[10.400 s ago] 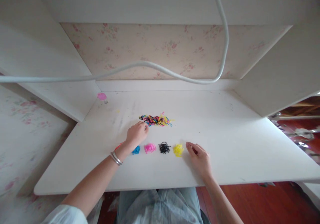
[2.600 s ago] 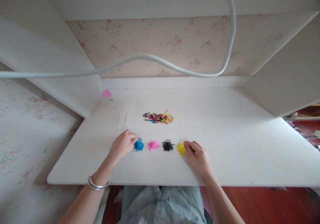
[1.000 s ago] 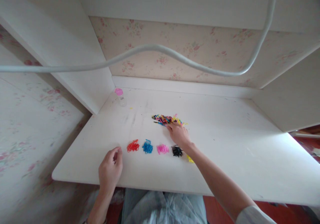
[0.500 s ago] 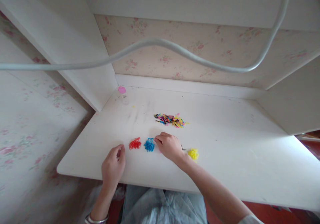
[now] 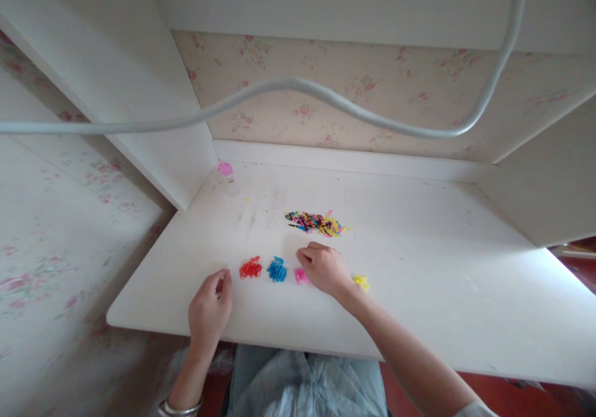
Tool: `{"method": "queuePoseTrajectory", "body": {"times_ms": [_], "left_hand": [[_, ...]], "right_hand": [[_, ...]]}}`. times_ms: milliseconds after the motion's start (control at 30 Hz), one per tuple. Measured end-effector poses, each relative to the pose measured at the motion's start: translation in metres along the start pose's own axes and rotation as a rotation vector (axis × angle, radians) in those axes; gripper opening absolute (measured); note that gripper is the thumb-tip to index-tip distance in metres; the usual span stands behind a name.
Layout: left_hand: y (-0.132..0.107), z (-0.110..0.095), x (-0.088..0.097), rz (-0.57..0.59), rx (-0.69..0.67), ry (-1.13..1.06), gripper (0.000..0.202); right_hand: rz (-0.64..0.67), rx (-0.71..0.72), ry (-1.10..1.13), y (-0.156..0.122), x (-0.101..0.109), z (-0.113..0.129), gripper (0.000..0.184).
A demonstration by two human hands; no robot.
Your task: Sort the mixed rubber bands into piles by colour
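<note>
A person's right hand [image 5: 323, 268] is between the mixed heap [image 5: 316, 223] of small bands and the pink pile [image 5: 300, 275] on a white desk [image 5: 433, 237], the left hand [image 5: 210, 305] just beside the red pile [image 5: 251, 268].

The red pile, blue pile [image 5: 277, 270], pink pile and yellow pile [image 5: 360, 282] sit in a row toward the person, spaced apart, it seems, so the colours stay unmixed; the mixed heap lies farther back, probably to keep it within reach of either hand. The right hand's fingers are curled, covering part of the pink pile. The left hand's are folded, thumb near forefinger, perhaps held aside to leave the row uncovered. Whether either pinches anything cannot be told from here. A clear container with a pink lid [image 5: 226, 170] stands in the back left corner, well apart from the bands.
</note>
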State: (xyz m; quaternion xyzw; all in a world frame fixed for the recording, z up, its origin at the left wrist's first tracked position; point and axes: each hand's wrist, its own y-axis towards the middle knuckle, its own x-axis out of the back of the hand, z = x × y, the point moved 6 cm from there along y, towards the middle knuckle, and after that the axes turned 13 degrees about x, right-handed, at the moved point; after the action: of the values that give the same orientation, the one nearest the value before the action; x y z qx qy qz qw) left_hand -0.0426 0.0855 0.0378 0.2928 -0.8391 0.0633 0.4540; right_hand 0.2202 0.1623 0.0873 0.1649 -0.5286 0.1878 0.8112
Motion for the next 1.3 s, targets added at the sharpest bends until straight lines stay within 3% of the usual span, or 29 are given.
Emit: {"method": "queuePoseTrajectory", "body": {"times_ms": [167, 267, 333, 433, 600, 767, 1033, 1300], "left_hand": [[0.003, 0.001, 0.0, 0.02, 0.019, -0.017, 0.028], [0.007, -0.003, 0.0, 0.055, 0.044, -0.032, 0.03], [0.01, -0.015, 0.001, 0.071, 0.013, -0.044, 0.032], [0.013, -0.052, 0.0, 0.153, -0.125, -0.063, 0.033], [0.011, -0.124, -0.026, 0.413, -0.377, 0.001, 0.029], [0.016, -0.167, -0.064, 0.451, -0.512, 0.214, 0.022], [0.029, -0.194, -0.107, 0.402, -0.576, 0.359, 0.029], [0.03, -0.196, -0.12, 0.396, -0.587, 0.458, 0.033]], "right_hand": [[-0.25, -0.112, 0.204, -0.041, 0.023, -0.043, 0.039], [-0.385, -0.252, 0.303, -0.079, 0.023, -0.081, 0.039], [-0.443, -0.376, 0.317, -0.105, 0.019, -0.105, 0.042], [-0.499, -0.49, 0.312, -0.135, 0.01, -0.127, 0.045], [-0.54, -0.467, 0.346, -0.143, 0.006, -0.125, 0.049], [-0.537, -0.44, 0.35, -0.137, 0.007, -0.122, 0.05], [-0.549, -0.414, 0.347, -0.137, 0.008, -0.126, 0.045], [-0.535, -0.394, 0.357, -0.136, 0.008, -0.127, 0.046]]}}
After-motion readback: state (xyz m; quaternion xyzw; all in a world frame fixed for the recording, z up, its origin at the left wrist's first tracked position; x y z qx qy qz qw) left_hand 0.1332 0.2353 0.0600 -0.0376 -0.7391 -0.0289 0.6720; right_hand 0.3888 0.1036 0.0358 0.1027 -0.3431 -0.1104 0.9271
